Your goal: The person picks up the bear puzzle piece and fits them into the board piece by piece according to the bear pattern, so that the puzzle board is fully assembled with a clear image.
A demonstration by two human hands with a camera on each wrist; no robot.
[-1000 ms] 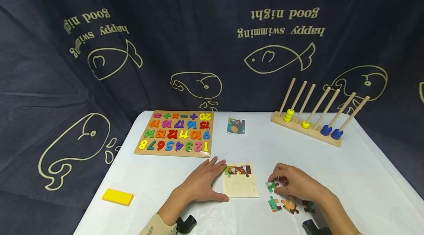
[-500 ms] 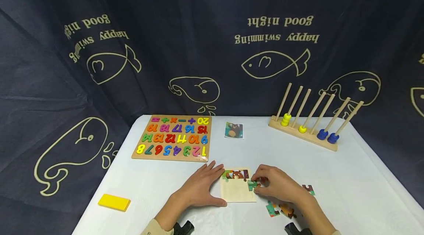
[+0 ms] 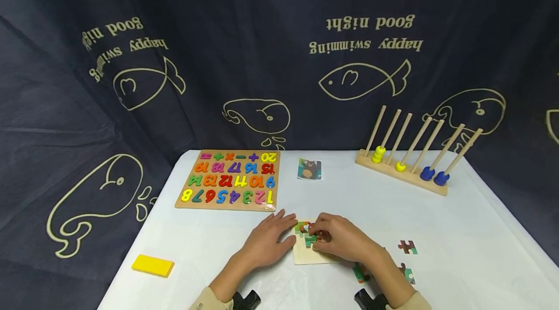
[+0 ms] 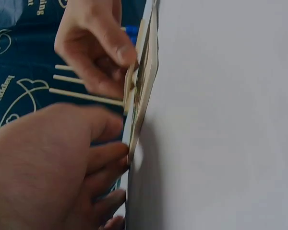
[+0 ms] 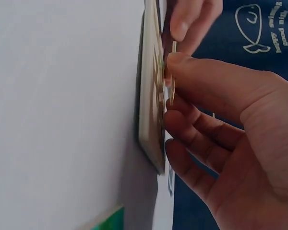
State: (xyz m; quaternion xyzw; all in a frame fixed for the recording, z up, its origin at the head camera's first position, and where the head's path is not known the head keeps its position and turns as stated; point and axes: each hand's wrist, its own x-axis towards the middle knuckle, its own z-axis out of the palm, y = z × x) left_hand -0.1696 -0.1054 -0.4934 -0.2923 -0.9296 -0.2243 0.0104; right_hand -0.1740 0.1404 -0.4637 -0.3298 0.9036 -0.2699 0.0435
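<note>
A pale wooden puzzle tray [image 3: 316, 257] lies at the front middle of the table, with bear-picture pieces fitted along its far edge. My left hand [image 3: 268, 243] rests at the tray's left side, fingers extended and fingertips right at its rim. Between thumb and fingers my right hand [image 3: 345, 238] pinches a green-and-brown jigsaw piece [image 3: 310, 240], held over the tray just below the fitted row. In the right wrist view this jigsaw piece [image 5: 173, 91] stands edge-on, a little off the tray [image 5: 148, 96]. My right fingers cover part of the fitted row.
Loose jigsaw pieces [image 3: 408, 247] lie right of the tray, some partly under the right forearm. A number board [image 3: 227, 181] is at the back left, a bear picture card [image 3: 309, 169] behind the tray, a bead-peg rack [image 3: 402, 172] back right, a yellow block [image 3: 153, 265] front left.
My right hand has picked up the jigsaw piece from the loose ones and carried it left over the tray. The left hand stays at the tray's side, its thumb drawn closer to the fingers.
</note>
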